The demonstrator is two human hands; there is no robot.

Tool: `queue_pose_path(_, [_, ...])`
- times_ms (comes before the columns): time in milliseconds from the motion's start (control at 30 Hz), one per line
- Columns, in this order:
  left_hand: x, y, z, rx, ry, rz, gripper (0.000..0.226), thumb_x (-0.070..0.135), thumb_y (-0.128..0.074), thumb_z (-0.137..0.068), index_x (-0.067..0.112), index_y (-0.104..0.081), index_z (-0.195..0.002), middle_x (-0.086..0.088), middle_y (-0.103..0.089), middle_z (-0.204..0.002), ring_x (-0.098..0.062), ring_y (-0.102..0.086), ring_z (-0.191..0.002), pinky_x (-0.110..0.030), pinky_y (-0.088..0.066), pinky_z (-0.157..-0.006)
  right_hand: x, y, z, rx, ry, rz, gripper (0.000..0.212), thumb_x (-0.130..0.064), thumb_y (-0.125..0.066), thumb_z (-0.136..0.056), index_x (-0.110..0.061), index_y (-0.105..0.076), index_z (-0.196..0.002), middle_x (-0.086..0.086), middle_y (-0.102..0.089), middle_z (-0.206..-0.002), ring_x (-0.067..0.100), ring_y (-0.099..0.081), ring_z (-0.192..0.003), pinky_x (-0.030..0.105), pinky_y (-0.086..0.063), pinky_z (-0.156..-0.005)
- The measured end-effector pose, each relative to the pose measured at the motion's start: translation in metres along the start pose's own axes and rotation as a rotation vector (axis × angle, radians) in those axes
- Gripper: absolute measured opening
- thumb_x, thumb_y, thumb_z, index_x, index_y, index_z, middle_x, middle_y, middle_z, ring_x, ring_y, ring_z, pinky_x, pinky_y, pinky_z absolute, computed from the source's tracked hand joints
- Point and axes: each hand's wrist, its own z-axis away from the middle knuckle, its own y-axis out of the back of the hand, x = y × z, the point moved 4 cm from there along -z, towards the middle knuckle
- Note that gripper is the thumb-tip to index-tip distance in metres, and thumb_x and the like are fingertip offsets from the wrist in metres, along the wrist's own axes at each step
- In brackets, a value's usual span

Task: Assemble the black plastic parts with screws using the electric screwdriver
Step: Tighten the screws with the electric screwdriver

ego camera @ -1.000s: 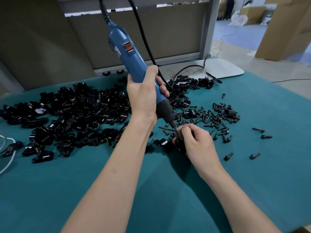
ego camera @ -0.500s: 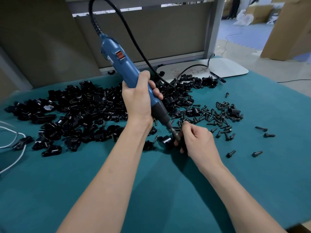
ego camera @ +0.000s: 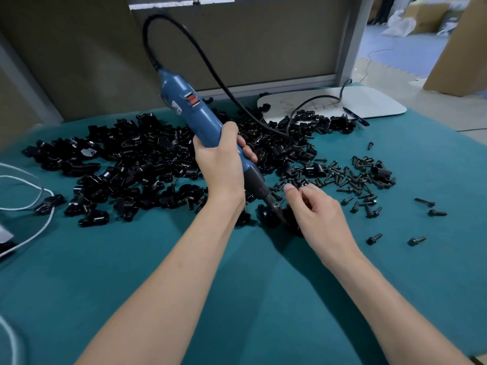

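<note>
My left hand (ego camera: 220, 164) grips the blue electric screwdriver (ego camera: 200, 119), tilted with its tip pointing down to the right. The bit meets a black plastic part (ego camera: 271, 216) on the teal table mat (ego camera: 131, 272). My right hand (ego camera: 316, 214) curls its fingers over that part just right of the bit, and most of the part is hidden beneath it. A big heap of black plastic parts (ego camera: 126, 164) lies behind and to the left. Several loose black screws (ego camera: 353, 177) lie scattered to the right.
A white board (ego camera: 369, 104) with a black cable across it lies at the back right. White cords (ego camera: 31, 204) run along the left edge. A grey partition stands behind the table. Cardboard boxes (ego camera: 461, 48) stand on the floor at far right.
The screwdriver's top has dropped lower in view and its cable now arches above it. My right hand's fingers have loosened a little around the part. The view has shifted.
</note>
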Motion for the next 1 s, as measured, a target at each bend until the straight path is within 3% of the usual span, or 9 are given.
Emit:
queue_pose_path(67, [-0.003,0.005,0.000,0.035,0.031,0.024,0.020,0.011,-0.063,-0.089,0.015,-0.047,-0.101,0.000,-0.052,-0.061,-0.014,-0.047,-0.044,-0.029,-0.045,-0.048,0.001,-0.001,-0.002,-0.003,-0.008,0.035,0.052,-0.043,-0.057,-0.101,-0.009,-0.039,-0.065,-0.006,-0.044,-0.067,0.008,-0.037,-0.057,0.021,-0.029,-0.053])
queue_pose_path(200, [-0.005,0.008,-0.001,0.076,0.073,0.065,0.020,0.010,-0.063,-0.088,0.015,-0.048,-0.100,0.000,-0.052,-0.060,-0.013,-0.047,-0.045,-0.029,-0.046,-0.047,0.005,-0.004,-0.009,-0.055,-0.107,0.074,0.047,-0.036,-0.056,-0.098,-0.019,-0.034,-0.060,-0.011,-0.035,-0.047,0.009,-0.029,-0.046,0.026,-0.026,-0.048])
queue_pose_path(333, [-0.006,0.008,-0.003,0.088,0.099,0.063,0.021,0.009,-0.062,-0.087,0.014,-0.047,-0.101,0.001,-0.052,-0.059,-0.013,-0.047,-0.045,-0.028,-0.047,-0.048,0.004,-0.002,-0.018,-0.105,-0.151,0.083,0.045,-0.032,-0.057,-0.095,-0.020,-0.033,-0.058,-0.008,-0.034,-0.048,0.013,-0.029,-0.048,0.027,-0.026,-0.045])
queue_pose_path(667, [-0.023,0.035,0.000,0.326,0.136,0.020,0.026,0.004,-0.059,-0.086,0.012,-0.044,-0.107,0.005,-0.052,-0.046,-0.011,-0.050,-0.038,-0.026,-0.049,-0.047,0.001,-0.006,-0.012,-0.051,-0.028,0.075,0.045,-0.020,-0.056,-0.095,-0.019,-0.028,-0.059,-0.010,-0.030,-0.044,0.010,-0.027,-0.046,0.019,-0.026,-0.040])
queue_pose_path(1000, [-0.031,0.034,-0.002,0.165,0.221,0.248,0.021,0.003,-0.058,-0.087,0.013,-0.041,-0.094,0.000,-0.048,-0.059,-0.012,-0.044,-0.044,-0.025,-0.044,-0.046,0.003,-0.006,-0.015,-0.077,-0.058,0.058,0.043,-0.021,-0.055,-0.092,-0.020,-0.029,-0.059,-0.011,-0.026,-0.046,0.010,-0.022,-0.046,0.021,-0.021,-0.041])
